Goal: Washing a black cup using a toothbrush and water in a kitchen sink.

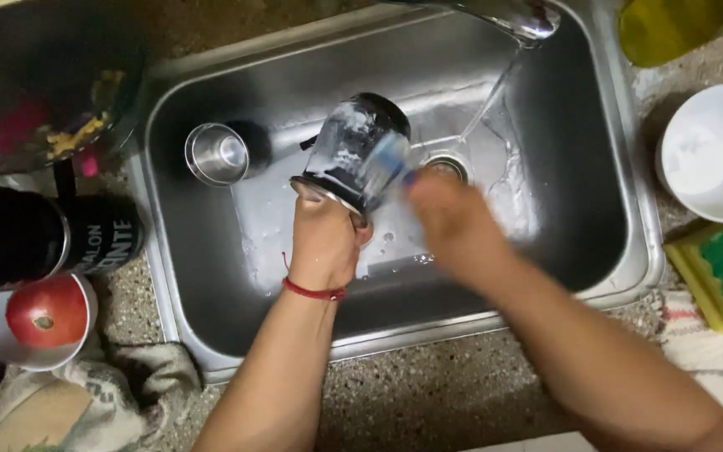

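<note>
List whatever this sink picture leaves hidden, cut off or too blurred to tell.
- Right hand, head view: motion blur hides its grip and the bluish thing it holds.
- Inside of the soapy jar in the left hand: suds cover it.
- Tap: cut off by the top edge.
- Yellow-green thing: cut off by the top edge.

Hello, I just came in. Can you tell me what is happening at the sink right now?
A person stands at a steel sink with water running from the tap. The left hand holds a soapy dark cup by its rim, tilted over the basin. The right hand is blurred beside the cup, seemingly with a blue scrubber, too blurred to be sure. A small steel cup lies in the sink, to the left.
</note>
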